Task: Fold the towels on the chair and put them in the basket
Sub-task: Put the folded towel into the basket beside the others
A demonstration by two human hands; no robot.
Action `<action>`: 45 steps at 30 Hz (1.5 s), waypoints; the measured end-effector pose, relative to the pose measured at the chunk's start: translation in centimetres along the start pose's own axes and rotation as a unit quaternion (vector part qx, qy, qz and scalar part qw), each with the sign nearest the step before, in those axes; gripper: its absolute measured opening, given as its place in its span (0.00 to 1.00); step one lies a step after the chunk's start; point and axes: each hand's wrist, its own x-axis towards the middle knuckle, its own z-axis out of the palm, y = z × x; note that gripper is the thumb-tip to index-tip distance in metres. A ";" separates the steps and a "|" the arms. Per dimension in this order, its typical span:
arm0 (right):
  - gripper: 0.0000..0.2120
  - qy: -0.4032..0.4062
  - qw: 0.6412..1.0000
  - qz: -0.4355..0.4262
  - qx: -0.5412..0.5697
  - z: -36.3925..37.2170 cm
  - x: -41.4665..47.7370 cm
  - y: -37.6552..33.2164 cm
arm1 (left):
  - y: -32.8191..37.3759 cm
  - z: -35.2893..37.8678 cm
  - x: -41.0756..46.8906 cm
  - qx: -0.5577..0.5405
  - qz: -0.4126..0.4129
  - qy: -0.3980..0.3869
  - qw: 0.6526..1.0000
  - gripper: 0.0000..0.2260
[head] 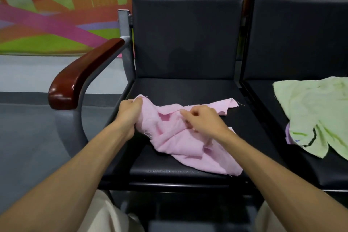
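Chair seat (pixel 178 88): black padded seat; we record one item on it, the pink towel
Pink towel (pixel 188 145): crumpled and unfolded, lying from the seat's left edge across to its front right part; one corner points away to the right, and loose threads show along the edges
Left hand (pixel 130 111): fingers curled round the towel's far left corner, at the left edge of the seat; we cannot tell whether that corner is lifted clear of the padding
Right hand (pixel 201 118): knuckles up over the middle of the towel, fingertips pinching a raised ridge of cloth
Hands, relation: apart, both fastened on the same towel, with a bunched stretch of pink cloth between them
Neighbouring seat (pixel 320 171): second black seat just to the right; it holds the green towel
Green towel (pixel 316 111): loose and unfolded, spread over that seat and cut off by the right border; a dark stitched mark sits near its front edge
Purple cloth (pixel 288 135): a narrow strip showing from under the green towel's left side; we cannot tell what it is
Armrest (pixel 81 75): glossy brown wood on a grey frame, left of the left hand and not touching it
Backrest (pixel 188 37): black, upright behind the pink towel
Mural (pixel 56 15): coloured bands and building shapes on the wall, behind and to the left
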 end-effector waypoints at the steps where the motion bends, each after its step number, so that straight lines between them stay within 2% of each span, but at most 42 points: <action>1: 0.28 -0.016 0.999 0.008 -0.027 0.8 -0.2 -0.4 | 0.0 0.0 -0.1 -0.006 -0.011 -0.007 1.000 0.08; 3: 0.28 -0.040 0.995 0.023 -0.084 2.1 -0.4 -0.7 | -0.1 -0.2 -0.2 0.000 -0.030 -0.040 0.999 0.07; 6: 0.20 -0.069 0.991 0.016 -0.113 2.0 0.5 -0.6 | -0.4 -1.3 -0.3 0.033 -0.041 -0.134 0.990 0.07; 7: 0.18 -0.074 0.994 0.024 -0.073 1.6 0.9 -0.4 | -0.5 -1.7 -0.3 0.044 -0.039 -0.154 0.986 0.07; 9: 0.12 -0.070 0.990 0.057 0.111 0.1 1.2 -0.4 | -0.7 -2.1 -0.1 0.049 -0.030 -0.165 0.985 0.08; 10: 0.10 -0.058 0.968 0.072 0.232 -0.9 1.3 -0.3 | -0.7 -2.2 -0.1 0.049 -0.017 -0.160 0.986 0.10; 11: 0.09 -0.042 0.932 0.085 0.351 -2.0 1.2 -0.2 | -0.6 -2.2 -0.2 0.047 -0.005 -0.148 0.988 0.12; 13: 0.09 -0.008 0.825 0.115 0.553 -4.4 1.5 0.7 | -0.2 -2.0 -0.3 0.021 0.011 -0.114 0.993 0.14; 15: 0.11 0.041 0.730 0.158 0.664 -6.0 2.1 2.6 | 0.2 -1.7 -0.4 -0.025 0.023 -0.100 0.994 0.14; 16: 0.16 0.065 0.710 0.188 0.676 -6.5 2.3 3.4 | 0.5 -1.5 -0.4 -0.053 0.022 -0.099 0.993 0.14; 18: 0.22 0.095 0.709 0.257 0.649 -7.0 2.2 4.7 | 1.0 -1.1 -0.5 -0.120 -0.004 -0.079 0.990 0.14; 21: 0.19 0.089 0.748 0.312 0.579 -7.8 1.1 5.5 | 1.4 -1.1 -0.2 -0.237 -0.072 -0.052 0.967 0.17; 23: 0.19 0.085 0.755 0.316 0.568 -8.5 0.3 5.7 | 1.3 -1.4 0.0 -0.305 -0.114 -0.082 0.942 0.21; 25: 0.18 0.101 0.731 0.305 0.602 -9.6 -0.3 5.9 | 1.4 -1.8 0.3 -0.366 -0.137 -0.112 0.914 0.22; 28: 0.15 0.147 0.651 0.258 0.699 -10.4 -0.5 6.5 | 1.8 -1.9 0.6 -0.436 -0.129 -0.116 0.883 0.20; 29: 0.12 0.151 0.639 0.245 0.714 -10.4 -0.5 6.6 | 1.8 -1.8 0.6 -0.444 -0.126 -0.118 0.879 0.19; 30: 0.11 0.148 0.636 0.235 0.720 -10.2 -0.6 6.7 | 1.6 -1.6 0.6 -0.443 -0.122 -0.124 0.879 0.19; 33: 0.13 0.123 0.675 0.212 0.696 -9.4 -0.9 5.8 | 1.7 -1.0 0.1 -0.448 -0.105 -0.177 0.870 0.18; 34: 0.14 0.117 0.677 0.207 0.696 -9.2 -1.1 5.3 | 1.7 -0.9 -0.2 -0.445 -0.086 -0.197 0.869 0.18; 35: 0.14 0.116 0.676 0.204 0.699 -8.9 -1.1 5.2 | 1.8 -0.8 -0.6 -0.416 -0.054 -0.214 0.882 0.17; 36: 0.14 0.117 0.676 0.204 0.699 -8.6 -1.1 4.9 | 1.6 -0.7 -0.8 -0.349 -0.011 -0.218 0.912 0.18; 38: 0.13 0.116 0.688 0.202 0.687 -8.1 -1.2 5.0 | 0.3 -0.6 -1.0 -0.086 0.091 -0.168 0.978 0.18; 39: 0.12 0.114 0.689 0.197 0.688 -7.9 -1.3 5.0 | -0.7 -0.6 -0.9 0.067 0.136 -0.136 0.979 0.15; 41: 0.12 0.110 0.687 0.182 0.695 -8.0 -1.7 4.9 | -2.4 -0.7 -0.3 0.279 0.193 -0.100 0.936 0.07; 42: 0.12 0.109 0.690 0.177 0.693 -8.1 -2.1 4.7 | -3.0 -0.9 0.0 0.309 0.192 -0.084 0.928 0.06; 45: 0.25 0.093 0.701 0.170 0.687 -8.4 -3.2 4.0 | -2.6 -1.0 -0.6 0.249 0.170 -0.064 0.951 0.13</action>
